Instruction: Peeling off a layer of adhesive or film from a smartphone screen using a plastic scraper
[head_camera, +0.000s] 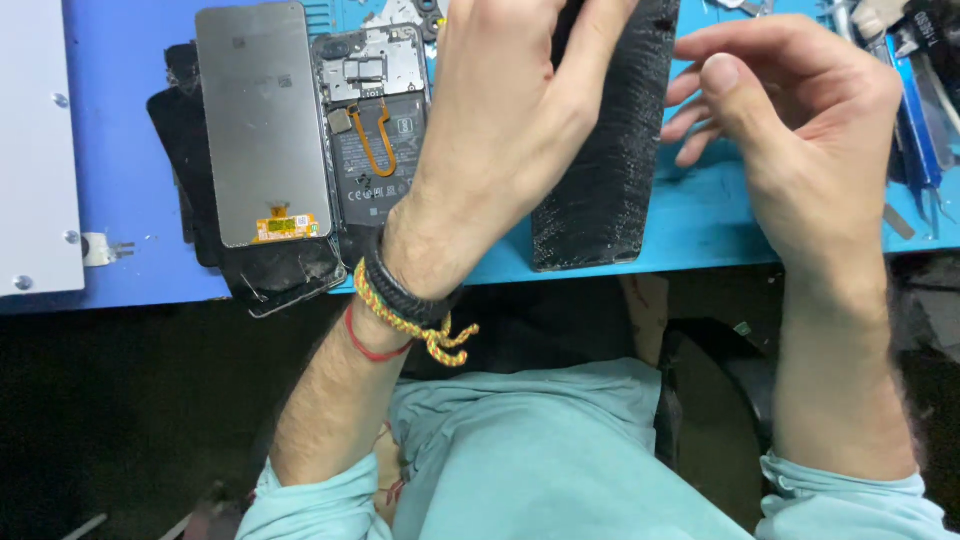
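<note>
Left hand (510, 130) fingers grip cracked black screen panel (605, 170); right hand (800, 130) open beside it. Opened phone (375, 130) (battery exposed), replacement display (262, 125) unfitted on desk (700, 225).

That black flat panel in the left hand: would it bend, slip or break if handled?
The black panel looks thin and flat, so probably light and fairly stiff. Its surface seems rough with residue, so likely not slippery. The left hand pinches its top edge; the right hand hovers beside it. Being thin, it may crack if flexed.

Rough blk panel (605, 150) (matt mat (700, 215))
</note>
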